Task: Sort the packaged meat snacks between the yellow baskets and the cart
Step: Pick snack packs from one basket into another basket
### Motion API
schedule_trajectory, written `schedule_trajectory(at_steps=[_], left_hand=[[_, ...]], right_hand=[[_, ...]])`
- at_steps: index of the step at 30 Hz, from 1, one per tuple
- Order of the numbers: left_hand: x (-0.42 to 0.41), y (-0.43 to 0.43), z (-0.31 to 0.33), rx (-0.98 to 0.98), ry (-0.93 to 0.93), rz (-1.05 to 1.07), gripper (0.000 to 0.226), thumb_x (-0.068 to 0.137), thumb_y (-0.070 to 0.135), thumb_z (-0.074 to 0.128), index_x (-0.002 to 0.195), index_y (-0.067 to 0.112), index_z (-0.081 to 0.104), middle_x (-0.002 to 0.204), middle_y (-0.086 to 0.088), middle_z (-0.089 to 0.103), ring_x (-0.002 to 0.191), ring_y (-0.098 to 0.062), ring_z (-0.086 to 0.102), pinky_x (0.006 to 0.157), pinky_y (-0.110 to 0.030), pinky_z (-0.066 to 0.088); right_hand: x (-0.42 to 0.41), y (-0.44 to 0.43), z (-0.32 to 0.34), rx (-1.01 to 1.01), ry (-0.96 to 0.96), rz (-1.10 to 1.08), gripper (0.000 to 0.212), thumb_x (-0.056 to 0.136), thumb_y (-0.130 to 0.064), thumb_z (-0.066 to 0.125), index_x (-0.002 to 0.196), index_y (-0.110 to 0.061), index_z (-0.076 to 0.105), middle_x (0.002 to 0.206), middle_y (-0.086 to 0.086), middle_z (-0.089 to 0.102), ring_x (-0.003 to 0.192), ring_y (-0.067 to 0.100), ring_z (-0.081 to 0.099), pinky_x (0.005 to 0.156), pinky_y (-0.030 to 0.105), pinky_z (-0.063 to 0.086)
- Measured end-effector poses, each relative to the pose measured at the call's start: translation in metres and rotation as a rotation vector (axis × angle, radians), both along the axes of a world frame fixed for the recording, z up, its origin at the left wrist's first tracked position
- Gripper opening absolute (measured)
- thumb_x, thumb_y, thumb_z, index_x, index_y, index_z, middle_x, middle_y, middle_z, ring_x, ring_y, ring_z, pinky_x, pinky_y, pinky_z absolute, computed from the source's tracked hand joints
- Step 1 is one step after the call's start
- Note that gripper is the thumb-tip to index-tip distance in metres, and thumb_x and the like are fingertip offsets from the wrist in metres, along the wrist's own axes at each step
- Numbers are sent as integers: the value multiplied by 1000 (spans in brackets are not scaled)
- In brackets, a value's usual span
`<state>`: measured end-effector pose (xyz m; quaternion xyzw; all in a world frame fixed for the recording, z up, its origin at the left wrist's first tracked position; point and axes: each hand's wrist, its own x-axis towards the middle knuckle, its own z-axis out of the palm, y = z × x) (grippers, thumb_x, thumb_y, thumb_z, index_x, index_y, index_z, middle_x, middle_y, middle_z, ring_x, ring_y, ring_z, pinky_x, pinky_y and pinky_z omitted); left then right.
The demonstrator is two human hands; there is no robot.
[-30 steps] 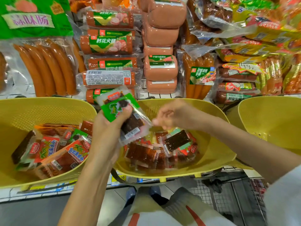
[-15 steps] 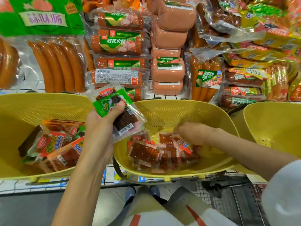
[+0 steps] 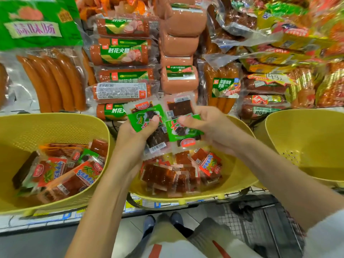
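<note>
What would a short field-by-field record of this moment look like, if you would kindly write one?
left grip: holds a green-label packet, thumb on the label
right grip: pinches a second green-label packet, which overlaps the first
position: both above the middle basket
middle basket contents: red-label packets
left basket: mostly red-label packets, one green
right basket: partly out of frame
cart: wire grid, lower right

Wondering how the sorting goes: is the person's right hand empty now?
No, the right hand grips a green-labelled snack pack above the middle yellow basket; the left hand holds other packs.
</note>
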<state>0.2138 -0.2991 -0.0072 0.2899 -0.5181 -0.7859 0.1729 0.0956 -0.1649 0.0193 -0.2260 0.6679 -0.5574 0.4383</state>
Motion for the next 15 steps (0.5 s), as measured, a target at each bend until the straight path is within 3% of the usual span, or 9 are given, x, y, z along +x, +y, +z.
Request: schedule_trajectory(at_steps=[2,5,8,10,13,15], left_hand=[[-3,6,0,-22,16,-77,18,90,19,59,106,17,65,98,0,75,91,-17,71,70,-32,60],[-1,15,-1,-102,19,-141,31,91,31,55,117,16,61,106,-1,73,100,-19,69,81,-37,57],[1,24,-4,-137,21,-251,43,89,40,49,124,16,57,108,3,72,101,-12,68,77,-23,57],[3,28,-5,-45,14,-310,44,89,44,47,125,20,56,108,4,72,101,-9,67,73,-18,55],[7,24,-4,268,40,-385,40,91,36,46,124,16,57,115,-11,68,107,-25,65,81,-39,57],[8,23,-2,275,53,-396,37,94,25,45,126,9,55,118,-17,66,110,-30,63,86,-43,55]], right_hand=[[13,-5,-8,32,-18,-49,30,92,-22,57,121,-14,57,111,2,69,97,15,68,75,33,57],[28,-5,-16,-6,-123,-127,37,91,-21,59,127,-22,48,113,-8,61,88,-1,64,64,24,57],[39,2,-21,-68,-273,-137,47,89,-13,62,131,-22,42,120,0,60,103,13,64,80,39,58],[42,5,-23,-88,-302,-124,46,88,-11,61,129,-23,44,120,4,62,107,19,63,87,46,55],[42,10,-24,-115,-394,-118,46,87,-12,61,128,-25,47,119,4,64,109,21,63,83,46,56],[41,14,-24,-137,-444,-89,47,84,-13,63,127,-26,48,119,3,64,109,21,63,81,43,56]])
